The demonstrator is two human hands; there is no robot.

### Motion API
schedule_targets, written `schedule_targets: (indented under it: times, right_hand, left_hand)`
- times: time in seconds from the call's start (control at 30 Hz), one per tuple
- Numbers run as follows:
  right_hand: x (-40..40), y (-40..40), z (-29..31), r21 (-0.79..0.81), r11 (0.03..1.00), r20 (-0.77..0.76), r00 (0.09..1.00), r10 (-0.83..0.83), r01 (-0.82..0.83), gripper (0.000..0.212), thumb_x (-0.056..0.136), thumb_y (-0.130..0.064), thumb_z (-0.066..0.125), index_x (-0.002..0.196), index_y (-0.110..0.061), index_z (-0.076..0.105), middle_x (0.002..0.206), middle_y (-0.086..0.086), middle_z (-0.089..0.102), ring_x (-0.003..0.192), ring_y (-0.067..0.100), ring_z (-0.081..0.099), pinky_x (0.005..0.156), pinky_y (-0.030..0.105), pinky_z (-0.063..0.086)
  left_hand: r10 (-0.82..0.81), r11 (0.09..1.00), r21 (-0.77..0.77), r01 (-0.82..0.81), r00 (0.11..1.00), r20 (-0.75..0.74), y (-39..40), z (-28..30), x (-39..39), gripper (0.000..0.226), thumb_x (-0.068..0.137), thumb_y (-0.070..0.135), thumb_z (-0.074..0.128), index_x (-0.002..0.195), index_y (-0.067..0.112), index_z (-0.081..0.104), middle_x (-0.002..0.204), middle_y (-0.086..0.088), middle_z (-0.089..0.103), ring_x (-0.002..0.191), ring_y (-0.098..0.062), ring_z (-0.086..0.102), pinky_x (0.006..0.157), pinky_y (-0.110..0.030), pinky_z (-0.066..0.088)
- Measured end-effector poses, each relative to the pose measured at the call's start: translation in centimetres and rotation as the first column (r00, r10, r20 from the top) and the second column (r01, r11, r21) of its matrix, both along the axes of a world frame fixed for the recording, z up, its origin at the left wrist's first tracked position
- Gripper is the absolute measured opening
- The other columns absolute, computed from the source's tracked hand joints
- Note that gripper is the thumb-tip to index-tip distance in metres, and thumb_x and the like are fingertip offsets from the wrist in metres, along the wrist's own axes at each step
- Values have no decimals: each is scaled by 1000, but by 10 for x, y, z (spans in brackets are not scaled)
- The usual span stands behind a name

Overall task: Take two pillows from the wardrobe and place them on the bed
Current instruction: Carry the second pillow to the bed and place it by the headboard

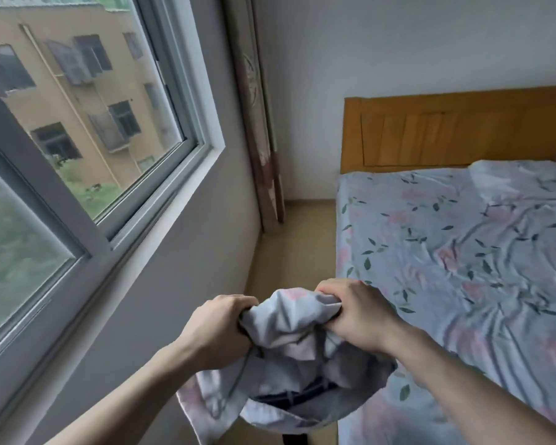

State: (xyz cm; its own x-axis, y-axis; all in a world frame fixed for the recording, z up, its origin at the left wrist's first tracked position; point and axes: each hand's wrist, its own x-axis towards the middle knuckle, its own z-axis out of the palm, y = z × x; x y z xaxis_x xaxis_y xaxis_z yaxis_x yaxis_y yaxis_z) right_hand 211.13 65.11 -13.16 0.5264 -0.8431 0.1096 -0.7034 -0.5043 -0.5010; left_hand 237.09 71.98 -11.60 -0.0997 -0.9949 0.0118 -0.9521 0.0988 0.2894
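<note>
I hold a pale blue floral pillow (289, 354) in front of me, bunched at its top edge. My left hand (219, 326) grips the pillow's left top corner. Its right top corner is gripped by my right hand (353, 313). The pillow hangs down between my arms, over the gap beside the bed. The bed (463, 252) lies to the right, covered with a wrinkled blue floral sheet, with a wooden headboard (446, 130) at its far end. A second pillow (527, 175) in matching fabric lies at the head of the bed on the far right. The wardrobe is not in view.
A wall with a large sliding window (77, 139) runs along the left. A narrow strip of floor (296, 239) separates that wall from the bed. A gathered curtain (260, 139) hangs in the far corner.
</note>
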Motion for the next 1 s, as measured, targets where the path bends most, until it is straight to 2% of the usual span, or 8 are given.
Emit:
schedule_targets:
  times: [0.1, 0.27, 0.47, 0.63, 0.8, 0.87, 0.93, 1.0]
  right_hand:
    - [6, -47, -7, -25, 998, 12, 999, -50, 51, 14, 76, -30, 61, 75, -33, 48, 74, -12, 56, 74, 10, 48, 61, 15, 33]
    - [5, -131, -12, 6, 987, 44, 986, -159, 159, 18, 76, -32, 63, 74, -23, 48, 72, -5, 56, 69, 15, 49, 59, 27, 39]
    - [-5, -237, 4, -42, 964, 61, 963, -262, 264, 34, 76, -33, 68, 70, -20, 37, 67, -2, 48, 61, 15, 40, 53, 27, 31]
    - [-5, -318, 13, -65, 944, 71, 945, -320, 325, 37, 73, -33, 65, 67, -23, 30, 65, -2, 44, 62, 17, 38, 54, 29, 29]
    - [0, -400, 17, -68, 903, 89, 904, -418, 424, 38, 73, -27, 69, 65, -25, 31, 67, -8, 47, 61, 11, 35, 54, 25, 25]
    - [6, -435, 14, -67, 885, 94, 886, -455, 462, 43, 74, -23, 72, 66, -24, 30, 68, -11, 50, 63, 4, 43, 55, 27, 29]
    - [13, -469, 12, -60, 865, 96, 865, -492, 498, 45, 74, -20, 75, 65, -26, 32, 70, -23, 55, 68, -9, 50, 56, 24, 33]
    - [19, -490, 14, -60, 844, 77, 846, -528, 533, 38, 73, -25, 75, 69, -19, 38, 72, -14, 57, 67, 0, 51, 56, 26, 33]
  left_hand:
    - [-56, 998, -13, 56, 998, 13, -63, -7, 11, 21, 54, 22, 48, 73, 30, 46, 71, 11, 57, 68, -13, 48, 55, -30, 42]
    - [-148, 989, 14, 147, 988, 34, -179, -8, 16, 23, 55, 23, 52, 78, 26, 48, 73, 9, 59, 72, -22, 47, 56, -31, 45]
    - [-247, 968, -32, 248, 969, 34, -315, 6, 9, 22, 60, 22, 54, 82, 23, 51, 75, 12, 60, 74, -20, 49, 61, -34, 50]
    - [-327, 944, -56, 327, 945, 0, -420, 5, 10, 24, 58, 24, 50, 82, 27, 51, 78, 13, 62, 74, -20, 50, 62, -35, 51]
    - [-423, 904, -62, 422, 906, -8, -527, 6, 9, 22, 58, 23, 50, 78, 32, 50, 72, 13, 61, 71, -21, 51, 59, -34, 50]
    - [-462, 886, -55, 460, 886, -37, -571, 7, 11, 20, 59, 23, 49, 73, 37, 49, 68, 16, 58, 69, -21, 49, 57, -33, 45]
    - [-505, 863, -35, 503, 862, -41, -614, 10, 16, 24, 59, 24, 50, 67, 47, 48, 63, 18, 54, 67, -20, 46, 56, -30, 39]
    - [-543, 839, -15, 543, 839, -31, -649, 14, 18, 24, 59, 25, 51, 65, 48, 47, 61, 18, 53, 67, -21, 45, 55, -30, 38]
